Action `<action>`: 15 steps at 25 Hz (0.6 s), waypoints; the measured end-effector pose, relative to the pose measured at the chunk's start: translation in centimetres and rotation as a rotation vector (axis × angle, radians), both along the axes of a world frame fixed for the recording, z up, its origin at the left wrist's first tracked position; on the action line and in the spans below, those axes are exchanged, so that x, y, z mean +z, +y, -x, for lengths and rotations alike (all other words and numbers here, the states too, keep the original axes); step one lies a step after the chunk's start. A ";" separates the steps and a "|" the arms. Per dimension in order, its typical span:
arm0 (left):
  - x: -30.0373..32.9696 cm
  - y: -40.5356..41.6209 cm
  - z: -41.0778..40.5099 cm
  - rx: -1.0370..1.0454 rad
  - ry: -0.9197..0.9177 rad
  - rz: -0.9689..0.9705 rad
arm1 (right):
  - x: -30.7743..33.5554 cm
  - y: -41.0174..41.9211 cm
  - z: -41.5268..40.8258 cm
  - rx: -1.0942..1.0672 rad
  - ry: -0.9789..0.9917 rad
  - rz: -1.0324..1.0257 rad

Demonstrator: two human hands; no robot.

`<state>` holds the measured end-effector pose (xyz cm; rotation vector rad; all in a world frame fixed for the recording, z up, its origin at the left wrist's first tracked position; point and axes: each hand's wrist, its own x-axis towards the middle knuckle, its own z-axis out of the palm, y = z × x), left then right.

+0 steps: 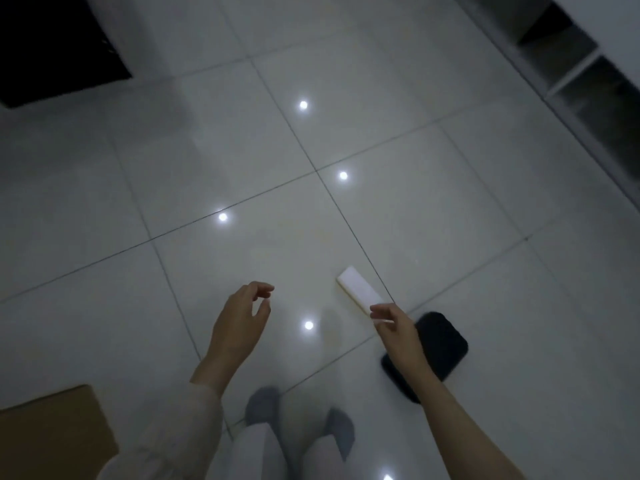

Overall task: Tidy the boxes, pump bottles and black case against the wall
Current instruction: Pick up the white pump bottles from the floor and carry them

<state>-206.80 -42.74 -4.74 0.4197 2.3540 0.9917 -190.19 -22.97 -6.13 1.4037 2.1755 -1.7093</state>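
A small, long white box [358, 288] is pinched at its near end by my right hand [394, 329], just above the tiled floor. The black case [441, 342] lies flat on the floor right behind that hand, and my right forearm hides part of it. My left hand [242, 323] hovers over the floor to the left with loosely curled fingers, holding nothing. A brown cardboard box [52, 433] sits at the lower left edge. No pump bottles are in view.
Glossy white floor tiles [242, 150] reflect several ceiling lights. A dark mat [52, 46] lies at the top left. A low white shelf unit [581, 74] runs along the top right. My feet in grey socks [263, 407] stand at the bottom centre.
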 end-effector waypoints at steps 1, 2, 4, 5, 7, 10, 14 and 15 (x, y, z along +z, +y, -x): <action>-0.6 0.8 -1.7 -0.055 -0.003 0.004 | -0.6 0.1 -2.8 -0.047 -0.016 0.025; -1.2 1.5 -3.2 -0.114 -0.008 0.010 | -1.4 0.0 -5.2 -0.100 -0.036 0.044; -2.5 2.6 -5.4 -0.251 -0.016 0.036 | -2.6 -0.4 -9.3 -0.217 -0.067 0.052; -3.1 3.2 -6.0 -0.313 -0.011 0.057 | -3.1 -0.5 -10.9 -0.272 -0.081 0.053; -4.5 4.8 -7.0 -0.422 0.015 0.094 | -4.3 -0.5 -13.6 -0.362 -0.097 0.038; -6.9 7.5 -7.7 -0.538 0.094 0.129 | -6.8 -0.6 -16.0 -0.444 -0.113 0.045; -12.7 11.6 -8.5 -0.716 0.208 0.185 | -12.3 0.4 -17.2 -0.518 -0.099 0.066; -14.6 12.6 -8.5 -0.754 0.239 0.200 | -14.0 0.8 -17.0 -0.519 -0.097 0.070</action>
